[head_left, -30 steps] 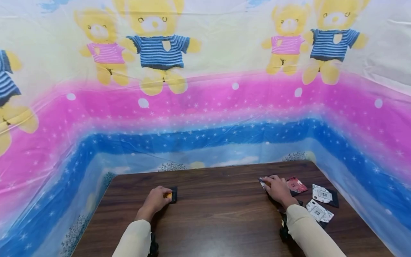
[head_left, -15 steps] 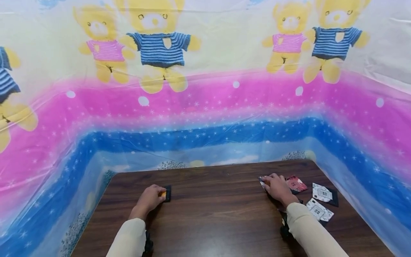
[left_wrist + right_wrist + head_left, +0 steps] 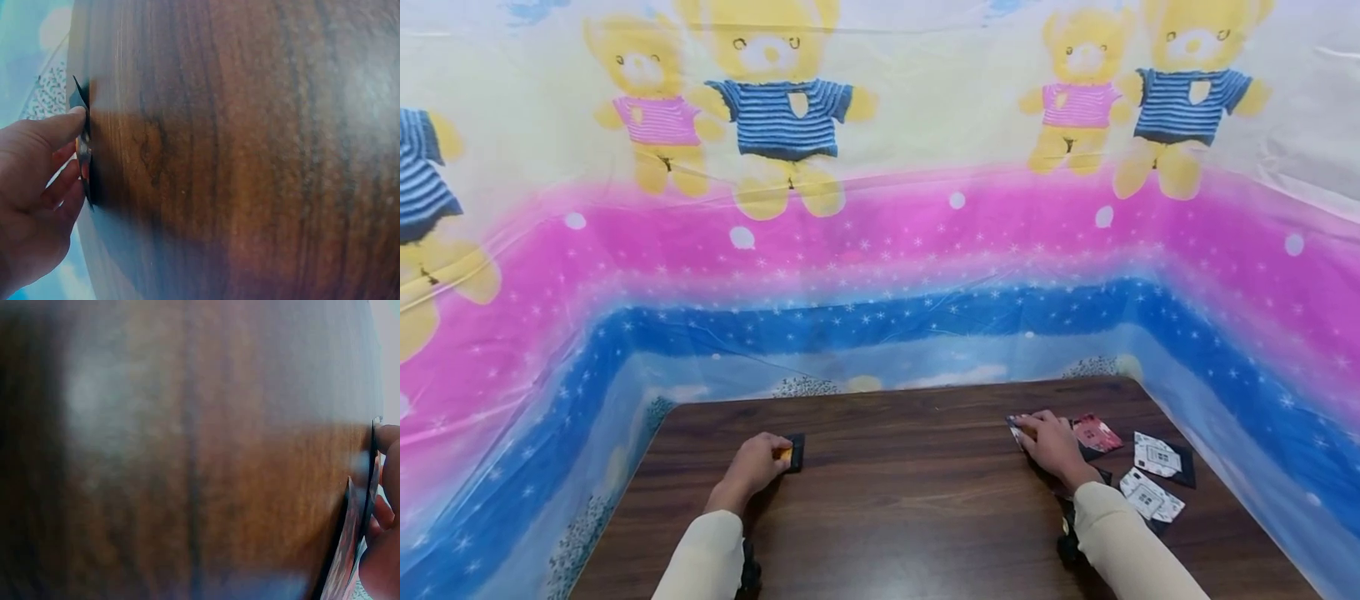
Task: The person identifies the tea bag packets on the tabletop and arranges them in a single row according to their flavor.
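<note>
Since the earlier frames the left hand (image 3: 758, 467) had slid its small black packet (image 3: 795, 452) a little further left across the surface (image 3: 910, 517), then settled; between the last two pictures it hardly shifted. The right hand (image 3: 1051, 443) stayed put on its pile.

Left hand: fingers curled round the near edge of the black packet, thumb on top, so its grip was closed on it. In the left wrist view the packet (image 3: 83, 150) stood on edge against the fingertips (image 3: 70, 119), pinched thin, likely so it could be dragged or lifted without sliding flat. A bit of yellow showed at the fingers; could not tell what it was.

Right hand: lay over a flat packet (image 3: 1017, 426) at the far right part of the surface, fingers bent down onto it. The right wrist view showed thin packet edges (image 3: 350, 544) held between the fingers (image 3: 387, 512), so the grip looked closed on them, though that view was blurred and mostly wood.

Relative to the right hand: a red packet (image 3: 1095, 433) just beside it on the right, a white printed packet (image 3: 1157, 456) further right, another white one (image 3: 1148, 497) nearer the person, just right of the sleeve (image 3: 1120, 542). The black packet was well apart from all of these, far to the left, probably set aside from the pile. A bear-print plastic sheet (image 3: 880, 208) hung behind the surface.
</note>
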The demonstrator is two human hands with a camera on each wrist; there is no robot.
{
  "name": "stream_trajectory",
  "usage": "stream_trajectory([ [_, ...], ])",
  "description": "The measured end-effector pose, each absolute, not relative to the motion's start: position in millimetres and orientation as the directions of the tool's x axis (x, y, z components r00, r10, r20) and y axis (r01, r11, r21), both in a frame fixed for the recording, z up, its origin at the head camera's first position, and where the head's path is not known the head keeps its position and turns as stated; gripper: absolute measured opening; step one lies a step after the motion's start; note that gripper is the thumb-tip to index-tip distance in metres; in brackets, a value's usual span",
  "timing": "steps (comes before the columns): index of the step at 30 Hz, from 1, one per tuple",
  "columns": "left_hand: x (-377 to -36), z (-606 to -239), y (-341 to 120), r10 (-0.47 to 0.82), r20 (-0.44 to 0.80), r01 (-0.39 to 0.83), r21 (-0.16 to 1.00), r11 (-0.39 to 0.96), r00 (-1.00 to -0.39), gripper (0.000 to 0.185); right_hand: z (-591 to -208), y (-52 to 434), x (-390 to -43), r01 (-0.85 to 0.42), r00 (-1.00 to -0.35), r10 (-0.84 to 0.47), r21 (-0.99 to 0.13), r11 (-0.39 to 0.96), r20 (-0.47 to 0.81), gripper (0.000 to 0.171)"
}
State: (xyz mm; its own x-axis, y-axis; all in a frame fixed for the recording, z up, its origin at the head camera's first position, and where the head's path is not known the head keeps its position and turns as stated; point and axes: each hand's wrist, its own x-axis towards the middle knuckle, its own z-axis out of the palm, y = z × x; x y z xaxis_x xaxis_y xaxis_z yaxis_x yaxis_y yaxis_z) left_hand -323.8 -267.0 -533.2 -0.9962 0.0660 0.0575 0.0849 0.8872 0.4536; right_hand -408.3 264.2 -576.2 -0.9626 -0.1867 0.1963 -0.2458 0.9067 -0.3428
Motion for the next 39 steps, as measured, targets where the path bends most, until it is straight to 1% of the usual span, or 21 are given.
stream_trajectory([
  [5, -322.3, -532.3, -267.1, 0.050, 0.037, 0.062, 0.503, 0.862, -0.998, 0.032, -576.6, 264.0, -407.2, -0.243, -0.962, -0.180, -0.352, 0.904, 0.204, 0.041],
  [14, -321.8, -531.3, -265.5, 0.028, 0.039, 0.045, 0.541, 0.840, -0.999, 0.032, -576.5, 255.1, -404.7, -0.222, -0.970, -0.158, -0.396, 0.891, 0.187, 0.041],
  [23, -320.6, -534.0, -266.9, 0.032, 0.025, 0.040, 0.531, 0.847, -0.999, 0.033, -578.6, 246.0, -402.9, -0.220, -0.968, -0.152, -0.391, 0.894, 0.198, 0.039],
  [30, -322.4, -532.0, -264.9, 0.045, 0.050, 0.064, 0.506, 0.860, -0.998, 0.031, -576.4, 238.1, -400.9, -0.218, -0.970, -0.153, -0.401, 0.890, 0.187, 0.041],
  [34, -322.0, -530.4, -264.7, 0.040, 0.044, 0.057, 0.501, 0.864, -0.998, 0.031, -576.3, 232.7, -399.8, -0.212, -0.972, -0.148, -0.406, 0.889, 0.184, 0.041],
  [39, -320.0, -531.8, -264.7, 0.023, 0.021, 0.030, 0.523, 0.852, -1.000, 0.033, -577.8, 225.0, -399.5, -0.200, -0.976, -0.144, -0.411, 0.890, 0.165, 0.042],
])
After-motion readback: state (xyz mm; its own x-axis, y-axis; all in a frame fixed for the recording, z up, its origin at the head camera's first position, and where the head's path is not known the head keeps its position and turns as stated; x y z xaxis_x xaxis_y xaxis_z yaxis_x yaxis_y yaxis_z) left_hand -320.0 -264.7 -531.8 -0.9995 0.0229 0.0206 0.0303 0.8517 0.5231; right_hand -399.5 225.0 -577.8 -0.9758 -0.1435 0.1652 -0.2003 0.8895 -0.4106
